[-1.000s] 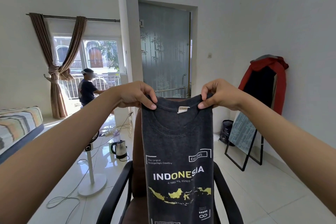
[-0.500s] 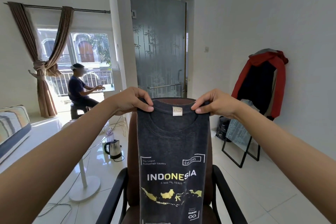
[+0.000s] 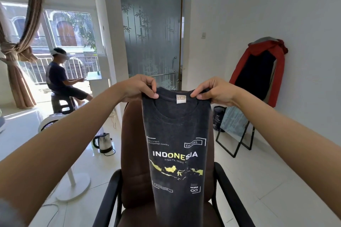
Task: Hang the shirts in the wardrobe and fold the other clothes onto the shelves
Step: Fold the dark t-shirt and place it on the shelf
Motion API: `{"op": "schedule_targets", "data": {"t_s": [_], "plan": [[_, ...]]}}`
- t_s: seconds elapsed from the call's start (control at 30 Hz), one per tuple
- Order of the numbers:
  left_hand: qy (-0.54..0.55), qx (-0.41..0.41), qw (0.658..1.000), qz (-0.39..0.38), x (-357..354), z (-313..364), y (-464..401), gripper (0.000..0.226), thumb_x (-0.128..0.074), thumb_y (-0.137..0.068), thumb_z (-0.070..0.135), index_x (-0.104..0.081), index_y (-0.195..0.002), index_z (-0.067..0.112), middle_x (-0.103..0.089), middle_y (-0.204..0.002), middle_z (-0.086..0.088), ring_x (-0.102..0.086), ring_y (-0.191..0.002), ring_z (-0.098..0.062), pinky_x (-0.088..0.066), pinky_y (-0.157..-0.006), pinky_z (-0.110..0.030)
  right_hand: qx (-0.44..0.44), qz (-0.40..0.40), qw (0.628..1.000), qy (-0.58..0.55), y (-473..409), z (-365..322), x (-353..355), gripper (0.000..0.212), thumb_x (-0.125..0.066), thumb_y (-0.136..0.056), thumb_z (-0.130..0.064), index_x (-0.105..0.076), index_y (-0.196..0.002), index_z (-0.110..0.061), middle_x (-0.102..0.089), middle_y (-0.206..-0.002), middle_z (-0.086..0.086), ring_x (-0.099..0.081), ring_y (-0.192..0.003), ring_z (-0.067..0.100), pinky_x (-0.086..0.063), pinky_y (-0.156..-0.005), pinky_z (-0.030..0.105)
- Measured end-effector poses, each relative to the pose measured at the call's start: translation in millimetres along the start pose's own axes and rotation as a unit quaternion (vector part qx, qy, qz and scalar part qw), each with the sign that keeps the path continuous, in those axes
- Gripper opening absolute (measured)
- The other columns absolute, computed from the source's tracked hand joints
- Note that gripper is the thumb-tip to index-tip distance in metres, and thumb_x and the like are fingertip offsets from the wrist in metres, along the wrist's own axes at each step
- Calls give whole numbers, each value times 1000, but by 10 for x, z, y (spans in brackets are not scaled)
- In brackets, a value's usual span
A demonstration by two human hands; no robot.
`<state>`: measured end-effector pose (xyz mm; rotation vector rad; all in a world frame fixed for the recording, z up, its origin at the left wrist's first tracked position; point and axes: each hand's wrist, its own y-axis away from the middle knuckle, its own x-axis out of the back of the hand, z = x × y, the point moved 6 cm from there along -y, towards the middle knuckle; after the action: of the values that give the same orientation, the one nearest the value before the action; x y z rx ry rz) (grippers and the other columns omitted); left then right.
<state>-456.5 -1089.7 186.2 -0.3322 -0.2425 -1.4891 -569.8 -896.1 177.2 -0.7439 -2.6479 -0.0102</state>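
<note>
White walls (image 3: 258,5), tiled floor (image 3: 276,180), brown chair (image 3: 132,153), sunlit window (image 3: 70,29).

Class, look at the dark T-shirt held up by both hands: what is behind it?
Behind the T-shirt stands a brown chair with black armrests. Its backrest shows beside the cloth; the middle of the backrest and part of the seat are covered. The left hand and right hand pinch the shoulders.

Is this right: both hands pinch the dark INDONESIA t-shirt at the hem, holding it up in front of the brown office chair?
Not quite. The head view shows the left hand and right hand pinching the dark INDONESIA t-shirt at the neckline, either side of the collar label, not the hem. It does hang in front of the brown office chair.
</note>
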Motion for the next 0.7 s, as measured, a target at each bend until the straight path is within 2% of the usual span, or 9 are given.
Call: {"op": "schedule_targets", "data": {"t_s": [0.07,0.17,0.27,0.33,0.4,0.53,0.7], "plan": [[-34,12,999,-3,78,-1,-67,35,-62,-75,-15,-59,-56,14,-57,-55,3,-57,-55,-7,-47,-51,-16,-2,10,1000,9,-80,-2,15,45,-53,-87,15,-79,-71,-18,-74,-84,5,-67,-88,19,-55,-87,30],[-124,44,991,-6,174,34,-149,20,-69,-75,-4,-62,-67,13,-62,-61,6,-59,-63,-8,-48,-62,-18,-10,37,999,36,-198,-11,29,44,-55,-86,15,-78,-70,-19,-73,-88,7,-65,-89,20,-56,-85,28],[-213,76,974,-1,254,65,-224,14,-75,-74,7,-64,-70,15,-63,-67,5,-58,-65,-8,-48,-55,-17,-26,59,994,85,-293,-26,28,42,-59,-85,12,-78,-69,-23,-71,-98,13,-62,-92,21,-52,-90,34],[-237,92,967,-6,272,55,-262,14,-76,-73,9,-64,-71,15,-63,-69,4,-59,-66,-9,-48,-52,-17,-37,61,992,109,-346,-23,19,43,-60,-84,11,-78,-68,-25,-71,-96,11,-61,-92,21,-52,-88,33],[-240,103,965,-20,267,16,-294,15,-76,-73,5,-63,-71,14,-64,-70,2,-60,-69,-12,-51,-54,-20,-49,59,989,124,-385,-8,15,42,-61,-84,10,-78,-68,-25,-72,-90,5,-62,-91,20,-55,-81,29],[-206,96,973,-36,246,-78,-347,20,-70,-74,-5,-62,-67,12,-62,-69,0,-59,-70,-14,-51,-59,-22,-59,69,987,129,-425,22,14,42,-61,-84,10,-78,-67,-25,-71,-88,3,-60,-91,20,-52,-90,37],[-147,67,987,-22,277,-144,-391,29,-61,-74,-16,-62,-61,10,-62,-60,0,-61,-59,-8,-51,-55,-17,-47,67,993,89,-458,28,-37,47,-57,-86,13,-78,-65,-23,-71,-85,1,-63,-86,17,-56,-84,29]]}}
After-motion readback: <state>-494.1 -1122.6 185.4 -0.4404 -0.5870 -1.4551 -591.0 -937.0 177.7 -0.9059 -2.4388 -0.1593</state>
